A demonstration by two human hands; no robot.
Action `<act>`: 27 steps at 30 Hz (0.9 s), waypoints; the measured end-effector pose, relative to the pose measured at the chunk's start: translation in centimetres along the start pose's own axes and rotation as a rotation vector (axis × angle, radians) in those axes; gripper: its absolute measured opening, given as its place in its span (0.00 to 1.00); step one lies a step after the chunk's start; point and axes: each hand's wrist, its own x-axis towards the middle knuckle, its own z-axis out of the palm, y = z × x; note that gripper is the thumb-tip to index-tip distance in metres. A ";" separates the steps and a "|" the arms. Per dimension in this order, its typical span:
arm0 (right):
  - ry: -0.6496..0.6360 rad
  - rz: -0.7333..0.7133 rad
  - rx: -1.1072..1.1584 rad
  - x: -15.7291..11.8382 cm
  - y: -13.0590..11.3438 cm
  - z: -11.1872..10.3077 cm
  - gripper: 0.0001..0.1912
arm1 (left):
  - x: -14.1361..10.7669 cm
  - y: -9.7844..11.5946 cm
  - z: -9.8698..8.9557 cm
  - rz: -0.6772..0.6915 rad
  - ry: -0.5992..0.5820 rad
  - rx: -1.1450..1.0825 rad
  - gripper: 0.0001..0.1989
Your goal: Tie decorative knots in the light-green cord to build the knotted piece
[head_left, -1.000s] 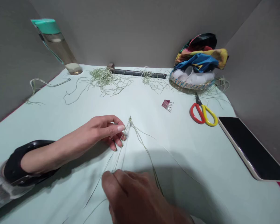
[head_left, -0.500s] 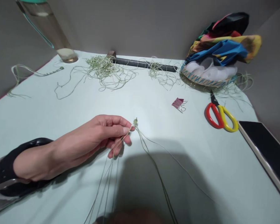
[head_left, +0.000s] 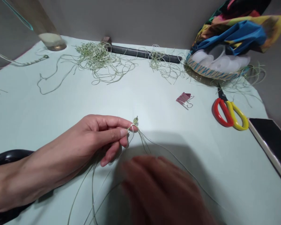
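left hand (head_left: 91,140) pinching long green cords (head_left: 93,184) just below small green knot (head_left: 135,120), blurred right hand (head_left: 159,190) hovering apart, most cord length lying unknotted

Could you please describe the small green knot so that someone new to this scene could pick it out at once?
On the pale sheet, find the left hand in the foreground. Beyond its fingertips sits a small green knot, topping several long cords, unlike the loose tangled heaps of cord farther back.
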 end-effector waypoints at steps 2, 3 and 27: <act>0.039 0.139 0.012 1.3 1.1 -0.3 0.09 | 0.0 -0.1 -0.1 0.008 -0.017 0.015 0.10; 0.063 0.178 -0.005 1.9 1.4 -0.3 0.08 | 0.0 -0.1 -0.1 0.009 -0.021 0.022 0.10; 0.127 0.394 0.273 4.2 1.4 1.0 0.09 | 0.1 -0.9 -0.2 -0.058 0.037 -0.121 0.09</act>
